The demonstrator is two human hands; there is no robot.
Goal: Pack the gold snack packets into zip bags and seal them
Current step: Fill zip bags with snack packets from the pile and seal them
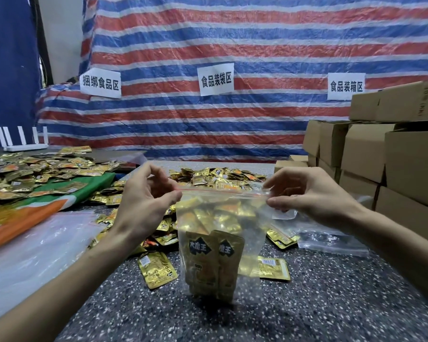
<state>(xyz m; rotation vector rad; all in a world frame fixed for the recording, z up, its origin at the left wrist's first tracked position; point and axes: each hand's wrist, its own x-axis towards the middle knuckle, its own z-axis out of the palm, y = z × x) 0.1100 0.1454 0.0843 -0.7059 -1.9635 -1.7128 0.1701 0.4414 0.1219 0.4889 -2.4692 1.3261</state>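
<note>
i see a dark speckled surface (319, 304) under everything. the clear zip bag (247, 218) hangs upright over the middle of it, and i cannot tell if its bottom edge touches.

behind the zip bag a red, white and blue striped tarp (257, 45) closes off the room, with 3 white paper signs (216, 79) fixed on it. to the right of the zip bag, brown cardboard boxes (363, 154) are stacked. far to its left and behind, a white router (22, 144) stands with its antennas up.

left of the zip bag a green and orange sheet (89, 185) carries a heap of gold packets (35, 171), with clear plastic film (35, 248) nearer me on that side. loose packets (220, 177) lie just behind the zip bag. a single packet (156, 269) lies just left of its bottom and a second packet (273, 267) just right. inside the zip bag, gold snack packets (208, 257) stand on end in the lower part.

the left hand (143, 201) is at the zip bag's upper left corner. its thumb and forefinger are pinched on the end of the red zip line (220, 190), and the other fingers are curled loosely above. the right hand (314, 193) is at the upper right corner, thumb and fingertips nipped on the top strip. i cannot tell whether the zip is pressed closed along its length.
</note>
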